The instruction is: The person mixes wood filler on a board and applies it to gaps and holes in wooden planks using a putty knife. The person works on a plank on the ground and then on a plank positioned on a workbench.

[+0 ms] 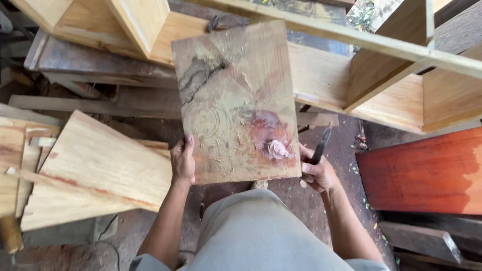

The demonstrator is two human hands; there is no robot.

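Both hands (183, 161) (317, 173) hold a stained wooden board (235, 100) upright.

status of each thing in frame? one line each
Flat stained wooden board: held up by both hands, pinkish filler lump on its face.
Left hand: gripping the board's lower left edge.
Right hand: at the board's lower right edge, holding a tool.
Dark-bladed putty knife: in the right hand, off the board.

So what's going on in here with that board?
A person holds a flat wooden board up in front of them. The left hand grips its lower left edge; the right hand steadies the lower right edge while holding a dark scraper. A pinkish blob of filler sits on the board. Planks lie around.
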